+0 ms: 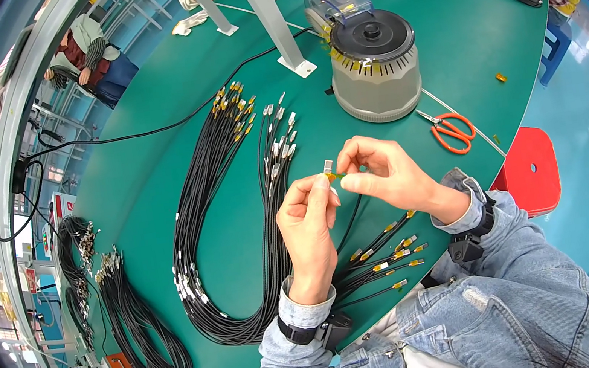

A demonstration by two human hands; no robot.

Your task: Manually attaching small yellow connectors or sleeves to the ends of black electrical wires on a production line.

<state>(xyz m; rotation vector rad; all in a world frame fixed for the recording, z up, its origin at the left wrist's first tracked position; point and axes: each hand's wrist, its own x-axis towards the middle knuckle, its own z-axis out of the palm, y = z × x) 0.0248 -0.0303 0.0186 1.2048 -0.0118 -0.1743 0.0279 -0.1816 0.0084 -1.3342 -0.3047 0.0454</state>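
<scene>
Between the thumb and fingers of my left hand (304, 221) is a cable connector (328, 167), its metal tip pointing up. My right hand (388, 176) is closed in a pinch right beside it, on a small strip of yellow tape (337, 175) that meets the connector. Below my hands, several black cables (362, 278) with yellow-taped ends fan out near my body. To the left, a big looped bundle of black cables (191, 176) lies on the green table, with yellow-wrapped ends on one side and bare metal connectors (281, 144) on the other.
A round grey tape dispenser (377, 84) stands beyond my hands, near orange-handled scissors (453, 133). Metal posts (278, 26) rise from the green table (141, 230). More cable bundles (135, 314) lie at the left. A red stool (532, 171) is at the right; other people work around the table.
</scene>
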